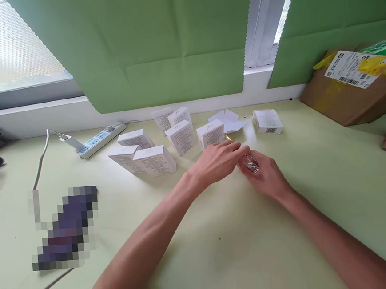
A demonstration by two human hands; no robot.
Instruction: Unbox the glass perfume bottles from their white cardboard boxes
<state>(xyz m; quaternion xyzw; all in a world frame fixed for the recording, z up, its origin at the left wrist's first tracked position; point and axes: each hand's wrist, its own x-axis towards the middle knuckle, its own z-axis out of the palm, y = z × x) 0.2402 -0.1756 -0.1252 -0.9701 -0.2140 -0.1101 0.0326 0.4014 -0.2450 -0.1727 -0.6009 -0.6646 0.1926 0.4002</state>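
A shiny clear object that looks like a small glass bottle (pixel 249 163) lies in my right hand (pixel 265 174), with the fingers wrapped round it. My left hand (pixel 218 161) reaches over from the left and its closed fingers cover the bottle's far end. Just past those fingers a small gold-coloured piece (pixel 229 138) peeks out; whether it belongs to the bottle I cannot tell. Behind my hands lies an unfolded white paper piece (pixel 231 121). A white box (pixel 211 133) with fine print stands close to my left fingers.
Several more printed white boxes (pixel 156 160) stand to the left, and one white box (pixel 268 121) lies at the back right. A power strip (pixel 101 140) with a cable and a blurred dark flat object (pixel 69 227) are on the left. A cardboard carton (pixel 349 87) stands far right.
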